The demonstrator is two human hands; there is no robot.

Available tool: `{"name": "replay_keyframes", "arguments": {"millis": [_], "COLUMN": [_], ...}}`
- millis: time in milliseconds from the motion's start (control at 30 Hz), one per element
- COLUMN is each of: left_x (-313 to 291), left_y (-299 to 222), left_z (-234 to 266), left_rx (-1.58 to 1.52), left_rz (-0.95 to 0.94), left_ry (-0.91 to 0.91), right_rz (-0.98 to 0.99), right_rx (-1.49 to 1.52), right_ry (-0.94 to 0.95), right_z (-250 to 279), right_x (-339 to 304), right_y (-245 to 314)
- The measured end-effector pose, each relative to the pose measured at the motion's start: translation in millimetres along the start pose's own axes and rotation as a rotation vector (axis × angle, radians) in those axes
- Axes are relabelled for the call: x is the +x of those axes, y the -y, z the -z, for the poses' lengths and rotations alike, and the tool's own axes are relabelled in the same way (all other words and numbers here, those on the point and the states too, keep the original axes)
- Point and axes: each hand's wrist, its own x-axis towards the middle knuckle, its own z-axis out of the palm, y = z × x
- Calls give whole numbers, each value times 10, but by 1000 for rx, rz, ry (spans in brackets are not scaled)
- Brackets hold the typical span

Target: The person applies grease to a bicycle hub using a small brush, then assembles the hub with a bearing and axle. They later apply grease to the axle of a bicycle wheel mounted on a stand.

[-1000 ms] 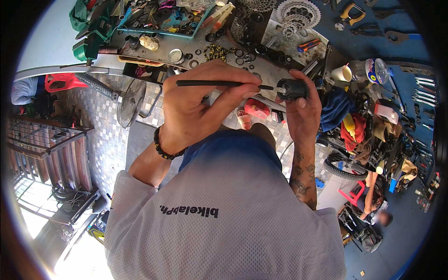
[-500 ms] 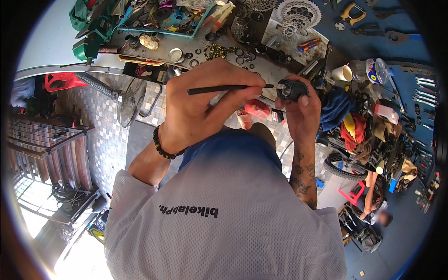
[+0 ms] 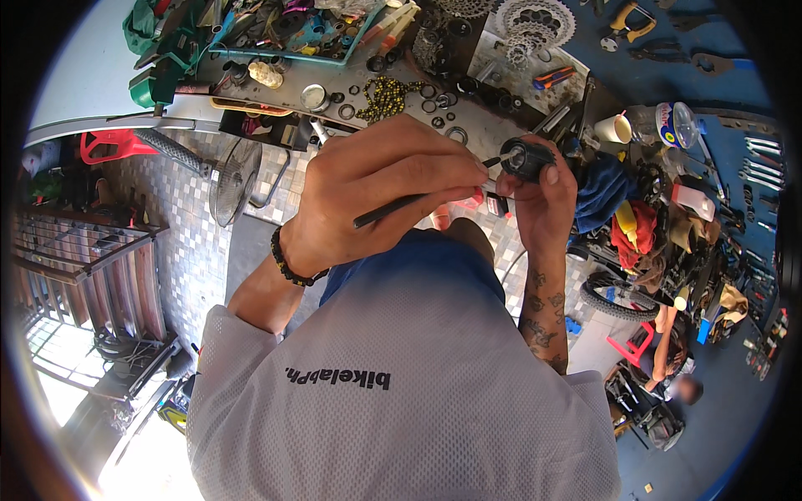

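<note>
My left hand (image 3: 368,188) is closed around a slim black brush (image 3: 386,210), its handle running between thumb and fingers. The brush tip reaches the open end of a black cylindrical bicycle hub part (image 3: 530,162), which looks like a freehub body. Pale grease-like stuff shows at that opening; the bristles are too small to make out. My right hand (image 3: 545,209) grips the hub part from the far side and below, thumb along its edge, with the opening turned toward the brush.
Beyond my hands, a workbench holds a yellow-and-black chain (image 3: 386,98), loose rings, a round tin (image 3: 315,98), a blue parts tray (image 3: 276,55) and cassette sprockets (image 3: 535,25). A paper cup (image 3: 614,129) stands to the right. A fan (image 3: 235,182) is at left; another person sits at lower right.
The brush handle has tilted, its rear end dropping toward me. My left fingers have rolled over it, and the hub part has turned slightly in my right hand.
</note>
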Motion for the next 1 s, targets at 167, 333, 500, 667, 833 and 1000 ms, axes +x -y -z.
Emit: {"name": "replay_keyframes", "arguments": {"millis": [167, 333, 500, 667, 833, 1000], "left_x": [-5, 1, -18, -55, -88, -109], "left_y": [-5, -14, 16, 21, -9, 88], "left_z": [8, 9, -21, -24, -99, -92], "left_rx": [54, 30, -5, -86, -337, -578], "left_rz": [34, 118, 186, 326, 580, 798], "left_ry": [2, -4, -69, -87, -205, -291], "right_rz": [19, 32, 76, 88, 126, 161], "right_rx": [-11, -1, -5, -11, -37, -72], "right_ry": [-8, 14, 1, 46, 72, 121], "right_z": [-3, 14, 29, 78, 92, 73], "right_x": [-1, -9, -41, -48, -67, -40], "right_y": [3, -1, -34, -43, -42, -24]}}
